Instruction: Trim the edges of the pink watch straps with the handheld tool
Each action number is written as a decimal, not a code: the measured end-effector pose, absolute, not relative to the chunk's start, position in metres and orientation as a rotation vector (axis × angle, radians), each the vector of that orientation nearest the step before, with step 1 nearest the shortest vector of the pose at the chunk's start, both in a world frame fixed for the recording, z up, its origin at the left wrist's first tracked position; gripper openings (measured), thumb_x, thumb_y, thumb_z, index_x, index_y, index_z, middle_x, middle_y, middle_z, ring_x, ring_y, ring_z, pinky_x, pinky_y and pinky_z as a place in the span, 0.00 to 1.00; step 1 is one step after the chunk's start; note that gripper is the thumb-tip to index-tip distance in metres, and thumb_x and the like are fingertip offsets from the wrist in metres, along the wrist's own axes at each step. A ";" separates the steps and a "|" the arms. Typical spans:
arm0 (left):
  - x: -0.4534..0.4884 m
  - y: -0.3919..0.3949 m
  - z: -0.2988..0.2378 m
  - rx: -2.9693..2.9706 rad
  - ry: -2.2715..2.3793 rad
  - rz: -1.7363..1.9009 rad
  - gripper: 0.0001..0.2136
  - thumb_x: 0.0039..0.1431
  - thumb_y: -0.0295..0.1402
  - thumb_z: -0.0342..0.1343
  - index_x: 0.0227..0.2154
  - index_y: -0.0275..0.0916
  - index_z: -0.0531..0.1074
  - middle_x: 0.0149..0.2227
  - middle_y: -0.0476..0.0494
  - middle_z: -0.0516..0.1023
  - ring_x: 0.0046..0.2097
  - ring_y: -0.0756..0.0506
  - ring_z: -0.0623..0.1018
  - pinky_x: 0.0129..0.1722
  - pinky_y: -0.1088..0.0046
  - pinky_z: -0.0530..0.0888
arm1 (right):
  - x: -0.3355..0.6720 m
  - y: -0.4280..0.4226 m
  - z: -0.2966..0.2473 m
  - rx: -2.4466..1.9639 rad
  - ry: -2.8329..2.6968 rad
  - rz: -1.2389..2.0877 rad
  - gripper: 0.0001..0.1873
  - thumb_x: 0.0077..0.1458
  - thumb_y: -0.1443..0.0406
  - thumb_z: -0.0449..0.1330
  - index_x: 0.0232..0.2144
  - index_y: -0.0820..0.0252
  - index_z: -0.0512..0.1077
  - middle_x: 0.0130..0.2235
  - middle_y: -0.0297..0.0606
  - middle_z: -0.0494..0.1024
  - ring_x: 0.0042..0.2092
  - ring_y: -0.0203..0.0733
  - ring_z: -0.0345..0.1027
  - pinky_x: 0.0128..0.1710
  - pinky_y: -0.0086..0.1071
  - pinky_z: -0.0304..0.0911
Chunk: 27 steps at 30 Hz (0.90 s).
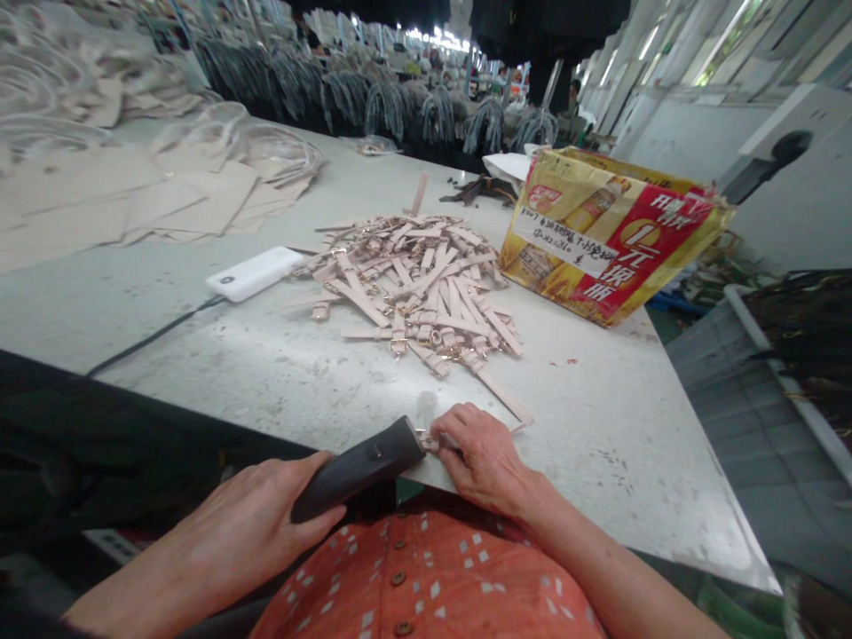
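Observation:
My left hand is closed around a black handheld tool whose tip meets the buckle end of a pale pink strap at the table's near edge. My right hand lies curled on that strap, fingers pressing it down beside the tool's tip. A heap of several similar pink straps with gold buckles lies farther out on the grey table.
A white power bank with a black cable lies left of the heap. A yellow and red cardboard box stands at the right. Beige sheets and clear plastic cover the far left. A grey crate sits off the table's right edge.

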State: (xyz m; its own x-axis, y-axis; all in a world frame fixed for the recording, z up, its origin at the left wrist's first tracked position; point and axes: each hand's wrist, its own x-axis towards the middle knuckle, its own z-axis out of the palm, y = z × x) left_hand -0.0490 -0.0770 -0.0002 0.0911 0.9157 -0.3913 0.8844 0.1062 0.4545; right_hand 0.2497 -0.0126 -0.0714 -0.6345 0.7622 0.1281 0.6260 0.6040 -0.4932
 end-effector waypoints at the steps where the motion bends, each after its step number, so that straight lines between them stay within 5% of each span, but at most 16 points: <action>1: -0.049 -0.077 0.000 1.756 1.768 0.054 0.12 0.58 0.47 0.64 0.37 0.48 0.87 0.38 0.44 0.94 0.42 0.35 0.92 0.41 0.67 0.80 | 0.249 -0.012 -0.070 -1.136 -2.525 0.573 0.12 0.68 0.72 0.61 0.48 0.54 0.79 0.46 0.41 0.83 0.48 0.49 0.72 0.45 0.38 0.62; 8: -0.051 -0.082 -0.008 1.752 1.738 -0.043 0.19 0.62 0.50 0.58 0.46 0.47 0.87 0.43 0.41 0.95 0.47 0.33 0.92 0.45 0.64 0.79 | 0.238 -0.011 -0.062 -1.292 -2.508 0.536 0.05 0.66 0.67 0.67 0.43 0.54 0.83 0.42 0.41 0.82 0.45 0.49 0.72 0.43 0.38 0.58; 16: -0.055 -0.087 -0.016 1.733 1.710 -0.045 0.17 0.65 0.48 0.56 0.45 0.47 0.85 0.41 0.44 0.94 0.43 0.36 0.92 0.42 0.65 0.77 | 0.229 -0.001 -0.051 -1.397 -2.428 0.680 0.05 0.66 0.69 0.68 0.37 0.55 0.83 0.41 0.39 0.83 0.42 0.46 0.73 0.40 0.37 0.55; 27: -0.058 -0.094 -0.020 1.706 1.714 0.021 0.16 0.63 0.50 0.58 0.41 0.48 0.85 0.39 0.45 0.93 0.41 0.36 0.91 0.41 0.64 0.76 | 0.232 0.003 -0.067 -1.131 -2.383 0.731 0.10 0.69 0.67 0.75 0.32 0.56 0.85 0.42 0.37 0.85 0.47 0.44 0.77 0.52 0.41 0.57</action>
State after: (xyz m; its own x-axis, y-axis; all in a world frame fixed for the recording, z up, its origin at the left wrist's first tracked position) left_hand -0.0576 -0.0938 -0.0196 0.1212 0.8803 -0.4587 0.8689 0.1294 0.4779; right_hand 0.2318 0.0033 -0.0671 -0.5917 0.7954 0.1310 0.5853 0.5357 -0.6087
